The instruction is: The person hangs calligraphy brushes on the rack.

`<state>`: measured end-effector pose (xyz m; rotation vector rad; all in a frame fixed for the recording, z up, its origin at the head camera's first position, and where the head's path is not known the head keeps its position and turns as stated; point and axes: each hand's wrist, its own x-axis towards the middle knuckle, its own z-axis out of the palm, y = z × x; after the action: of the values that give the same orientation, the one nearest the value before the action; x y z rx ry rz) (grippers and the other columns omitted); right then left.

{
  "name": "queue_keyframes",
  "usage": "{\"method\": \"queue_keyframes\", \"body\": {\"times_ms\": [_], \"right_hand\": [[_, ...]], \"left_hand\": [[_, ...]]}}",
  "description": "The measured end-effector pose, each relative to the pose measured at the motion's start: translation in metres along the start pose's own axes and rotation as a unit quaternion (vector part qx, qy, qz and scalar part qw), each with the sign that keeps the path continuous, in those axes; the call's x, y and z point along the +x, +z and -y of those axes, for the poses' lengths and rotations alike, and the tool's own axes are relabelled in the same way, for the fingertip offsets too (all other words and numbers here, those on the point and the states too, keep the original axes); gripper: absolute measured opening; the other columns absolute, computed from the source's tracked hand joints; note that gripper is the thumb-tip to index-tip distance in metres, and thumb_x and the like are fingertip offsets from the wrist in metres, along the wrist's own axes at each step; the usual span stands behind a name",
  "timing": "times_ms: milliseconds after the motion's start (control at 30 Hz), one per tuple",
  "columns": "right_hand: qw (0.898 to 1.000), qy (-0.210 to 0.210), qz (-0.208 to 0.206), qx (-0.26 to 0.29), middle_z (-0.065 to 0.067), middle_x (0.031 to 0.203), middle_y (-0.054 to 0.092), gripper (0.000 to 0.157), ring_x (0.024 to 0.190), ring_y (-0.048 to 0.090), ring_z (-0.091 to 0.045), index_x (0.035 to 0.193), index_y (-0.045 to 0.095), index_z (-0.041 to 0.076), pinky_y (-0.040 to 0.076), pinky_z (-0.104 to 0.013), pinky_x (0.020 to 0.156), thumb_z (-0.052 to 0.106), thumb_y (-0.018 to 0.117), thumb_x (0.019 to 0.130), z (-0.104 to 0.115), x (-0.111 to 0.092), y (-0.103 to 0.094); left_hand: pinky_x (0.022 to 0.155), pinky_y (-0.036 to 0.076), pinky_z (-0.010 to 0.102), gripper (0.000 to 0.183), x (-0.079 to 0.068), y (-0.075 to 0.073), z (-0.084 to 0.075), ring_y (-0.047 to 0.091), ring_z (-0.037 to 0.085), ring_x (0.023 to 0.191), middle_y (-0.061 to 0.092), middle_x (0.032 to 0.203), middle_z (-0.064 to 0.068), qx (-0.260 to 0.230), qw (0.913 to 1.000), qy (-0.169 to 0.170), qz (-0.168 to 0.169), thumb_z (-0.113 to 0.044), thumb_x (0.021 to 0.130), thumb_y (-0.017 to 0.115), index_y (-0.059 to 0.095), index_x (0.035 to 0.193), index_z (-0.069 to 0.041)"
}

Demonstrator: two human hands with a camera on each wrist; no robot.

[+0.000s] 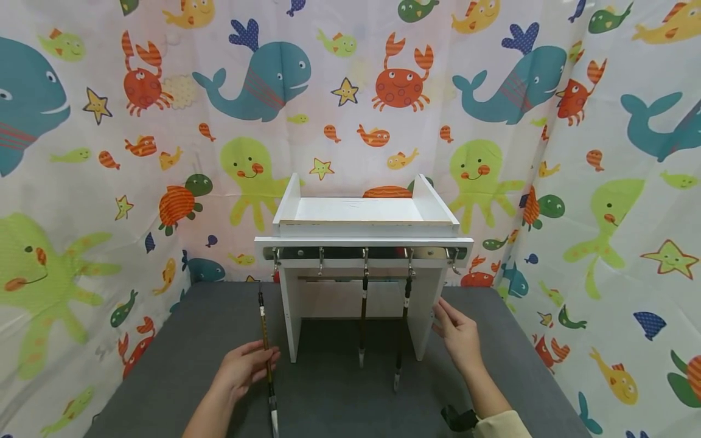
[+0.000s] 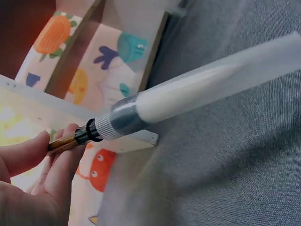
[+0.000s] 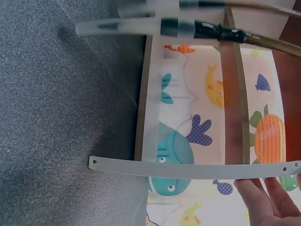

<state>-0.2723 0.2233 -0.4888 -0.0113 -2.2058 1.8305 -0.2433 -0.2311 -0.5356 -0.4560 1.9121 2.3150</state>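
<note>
My left hand (image 1: 246, 368) pinches a brush (image 1: 265, 322) between thumb and fingers, left of a white rack (image 1: 361, 230). This brush has a brown handle and white bristles inside a clear cap (image 2: 211, 84), which points down in the head view. Fingers of my right hand (image 1: 459, 334) touch the outer side of the rack's right side panel (image 3: 188, 170); they look fairly straight and hold nothing. Two more capped brushes hang from the rack's hooks: one from the middle hook (image 1: 362, 322), another (image 1: 402, 334) to its right.
Several metal hooks (image 1: 321, 258) line the rack's front rail. A shallow tray-like top (image 1: 358, 208) with raised sides crowns the rack. It stands on a dark grey cloth (image 1: 219, 316). A sea-animal curtain (image 1: 339, 134) encloses the back and sides.
</note>
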Motion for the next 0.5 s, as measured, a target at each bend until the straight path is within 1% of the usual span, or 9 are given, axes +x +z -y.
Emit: {"method": "queue_keyframes", "body": {"times_ms": [133,167,233,333,500], "right_hand": [[1.000,0.003,-0.003,0.001,-0.014,0.146,0.055,0.057,0.129,0.057,-0.029,0.146,0.054,0.007,0.057,-0.034,0.089,0.041,0.060,0.101,-0.001,-0.001,0.000],[1.000,0.000,-0.006,0.002,-0.014,0.146,0.056,0.058,0.129,0.057,-0.029,0.145,0.054,0.008,0.057,-0.033,0.089,0.043,0.060,0.100,-0.005,0.000,0.000],[1.000,-0.003,-0.010,-0.003,-0.014,0.145,0.057,0.058,0.129,0.057,-0.030,0.144,0.055,0.007,0.057,-0.033,0.088,0.044,0.061,0.100,-0.005,-0.001,0.001],[1.000,-0.007,-0.013,-0.007,-0.015,0.144,0.057,0.059,0.129,0.058,-0.032,0.144,0.056,0.007,0.058,-0.033,0.088,0.045,0.061,0.099,-0.005,-0.001,0.001],[1.000,-0.004,-0.014,-0.002,-0.013,0.144,0.058,0.057,0.129,0.058,-0.031,0.143,0.057,0.008,0.058,-0.033,0.088,0.045,0.061,0.099,-0.003,-0.001,0.001]], "left_hand": [[0.089,0.059,0.046,0.039,-0.009,0.005,-0.008,0.073,0.030,0.103,0.074,0.112,0.019,0.005,0.9999,0.014,0.001,0.001,0.094,0.066,0.058,0.132,0.008],[0.090,0.059,0.046,0.039,-0.011,0.005,-0.010,0.073,0.030,0.104,0.074,0.112,0.019,0.004,0.9998,0.018,0.000,0.000,0.094,0.067,0.059,0.132,0.008],[0.087,0.060,0.044,0.039,-0.015,0.006,-0.014,0.073,0.029,0.103,0.075,0.110,0.016,0.004,0.9997,0.023,-0.003,-0.001,0.094,0.068,0.059,0.131,0.007],[0.086,0.060,0.043,0.039,-0.022,0.008,-0.021,0.074,0.027,0.101,0.075,0.110,0.016,0.004,0.9992,0.035,-0.017,-0.001,0.093,0.070,0.061,0.130,0.006],[0.084,0.061,0.041,0.034,-0.036,0.011,-0.037,0.075,0.023,0.096,0.076,0.109,0.015,0.025,0.9966,0.065,-0.043,-0.003,0.091,0.073,0.066,0.123,0.003]]}}
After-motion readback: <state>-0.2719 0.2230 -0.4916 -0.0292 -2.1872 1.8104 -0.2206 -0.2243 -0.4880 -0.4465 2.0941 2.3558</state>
